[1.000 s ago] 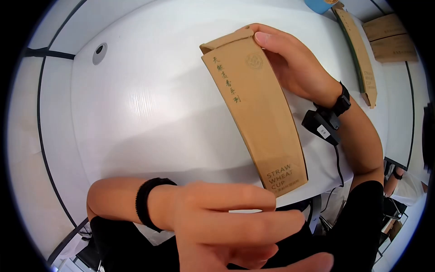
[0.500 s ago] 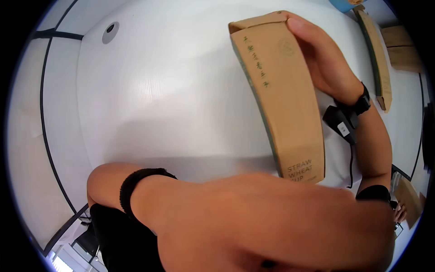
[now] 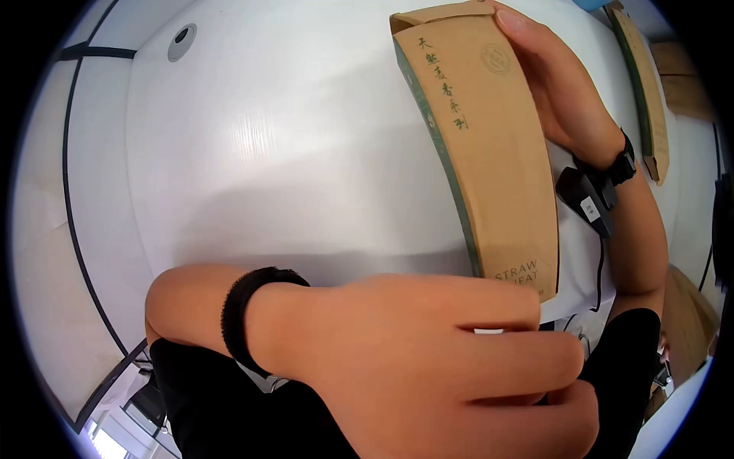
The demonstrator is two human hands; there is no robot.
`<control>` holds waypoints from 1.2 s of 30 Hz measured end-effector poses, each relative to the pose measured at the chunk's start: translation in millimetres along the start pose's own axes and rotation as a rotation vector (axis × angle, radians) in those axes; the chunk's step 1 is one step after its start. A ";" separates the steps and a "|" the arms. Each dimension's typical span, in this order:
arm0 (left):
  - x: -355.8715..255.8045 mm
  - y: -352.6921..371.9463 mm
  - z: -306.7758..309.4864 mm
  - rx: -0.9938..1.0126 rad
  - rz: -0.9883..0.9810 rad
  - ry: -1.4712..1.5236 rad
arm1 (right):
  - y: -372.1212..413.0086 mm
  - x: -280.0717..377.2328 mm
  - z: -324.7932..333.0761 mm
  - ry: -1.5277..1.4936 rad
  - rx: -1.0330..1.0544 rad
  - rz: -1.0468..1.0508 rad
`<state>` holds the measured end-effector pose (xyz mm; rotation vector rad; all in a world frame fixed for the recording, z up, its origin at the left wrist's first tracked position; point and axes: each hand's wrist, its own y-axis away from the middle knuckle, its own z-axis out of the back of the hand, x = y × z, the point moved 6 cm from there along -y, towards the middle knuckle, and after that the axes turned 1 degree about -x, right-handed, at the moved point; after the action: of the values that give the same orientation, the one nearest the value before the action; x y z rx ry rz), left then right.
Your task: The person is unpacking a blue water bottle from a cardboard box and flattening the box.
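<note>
A long brown cardboard box (image 3: 497, 161), printed "STRAW WHEAT" and with green characters, stands tilted over the white table. My right hand (image 3: 554, 84) holds its far end, the thumb at the top right corner and the other fingers largely hidden behind it. A black strap circles that wrist. My left hand (image 3: 451, 352), with a black band on its wrist, lies across the front of the view at the box's near end. Its fingers are apart and slightly bent, overlapping part of the printed lettering. The left thumb is hidden.
A black device (image 3: 585, 203) with a white label and a cable is beside my right wrist. Another long cardboard box (image 3: 644, 99) lies at the right, with more brown cardboard (image 3: 680, 80) beyond. The white table (image 3: 290, 153) has a round cable hole (image 3: 182, 42) at far left.
My left hand has drawn back from across the right side to the box's near end, uncovering my right knee. The box and my right hand appear slightly farther up and right.
</note>
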<state>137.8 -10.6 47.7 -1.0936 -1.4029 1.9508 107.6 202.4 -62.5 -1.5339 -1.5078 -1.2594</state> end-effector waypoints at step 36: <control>60.5 -3.6 48.5 -0.099 0.505 0.317 | 4.5 -0.5 0.9 -0.032 0.060 0.001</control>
<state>63.8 11.1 38.9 -1.8557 -1.1328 1.9208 112.2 202.4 -62.5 -1.5224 -1.5514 -1.1831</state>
